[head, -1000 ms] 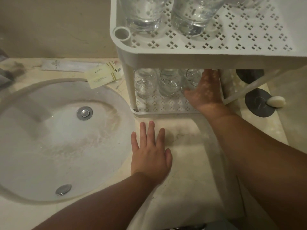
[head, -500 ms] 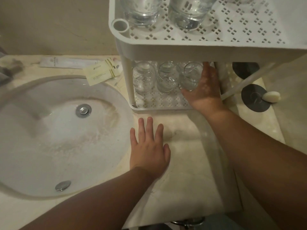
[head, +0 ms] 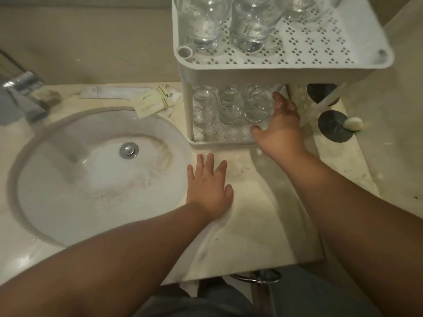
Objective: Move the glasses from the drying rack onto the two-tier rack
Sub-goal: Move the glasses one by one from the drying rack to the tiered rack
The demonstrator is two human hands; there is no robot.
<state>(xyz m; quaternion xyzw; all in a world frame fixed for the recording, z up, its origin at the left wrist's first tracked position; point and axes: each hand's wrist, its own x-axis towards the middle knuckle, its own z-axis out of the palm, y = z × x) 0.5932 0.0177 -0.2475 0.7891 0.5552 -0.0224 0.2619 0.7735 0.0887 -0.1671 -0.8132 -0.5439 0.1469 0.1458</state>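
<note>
The white two-tier rack [head: 295, 69] stands on the counter to the right of the sink. Its lower tier holds three clear glasses [head: 229, 106] in a row, and taller glasses [head: 249, 26] stand on the top tier. My right hand [head: 281, 124] reaches into the lower tier and cups the rightmost glass [head: 258, 104], which stands on the tier floor. The fingers lie along its right side and the thumb is at its front base. My left hand [head: 209, 186] rests flat on the counter in front of the rack, fingers apart, holding nothing.
A round white sink [head: 91, 170] fills the left, with a chrome faucet [head: 23, 88] behind it. Paper packets [head: 151, 101] lie by the rack's left leg. Two dark round discs [head: 334, 126] and a pale soap [head: 353, 123] sit right of the rack. The counter's front edge [head: 251, 271] is near.
My right hand has carried the glass deeper onto the lower tier, beside the two others. The left hand stayed flat on the counter. The view shifted slightly.
</note>
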